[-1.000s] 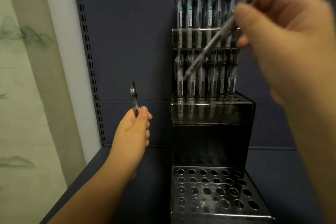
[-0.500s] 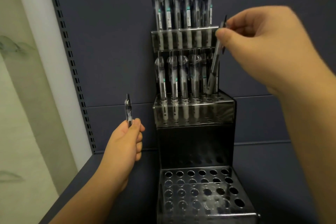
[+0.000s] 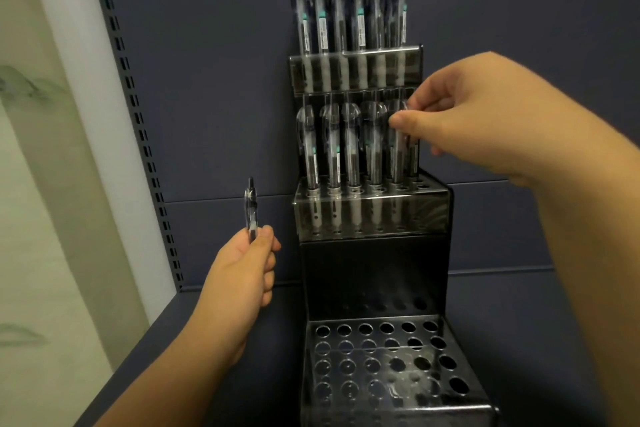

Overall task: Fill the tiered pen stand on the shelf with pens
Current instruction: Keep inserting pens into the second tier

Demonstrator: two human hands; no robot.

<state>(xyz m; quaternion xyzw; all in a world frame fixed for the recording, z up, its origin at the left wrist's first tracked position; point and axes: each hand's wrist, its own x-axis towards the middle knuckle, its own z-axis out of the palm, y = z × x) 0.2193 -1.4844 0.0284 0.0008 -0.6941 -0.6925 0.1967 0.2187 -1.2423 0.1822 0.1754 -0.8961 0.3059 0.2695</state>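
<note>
A dark tiered pen stand (image 3: 374, 267) stands on the shelf against the back panel. Its top tier holds several pens (image 3: 346, 10). The middle tier holds a row of pens (image 3: 341, 146). The bottom tier (image 3: 381, 364) shows only open holes. My right hand (image 3: 485, 121) pinches the top of a pen (image 3: 401, 149) that stands upright in a hole at the right end of the middle tier. My left hand (image 3: 242, 274) grips a single clear pen (image 3: 251, 210) upright, to the left of the stand and apart from it.
The dark shelf board (image 3: 194, 340) runs under the stand, with a dark back panel (image 3: 214, 97) behind. A perforated upright rail (image 3: 138, 121) lines the shelf's left side. A pale wall with a faint green pattern (image 3: 38, 184) lies further left.
My right hand has swung its pen from a slant to upright and lowered it into the middle tier's right end. My left hand has kept its pen in about the same place.
</note>
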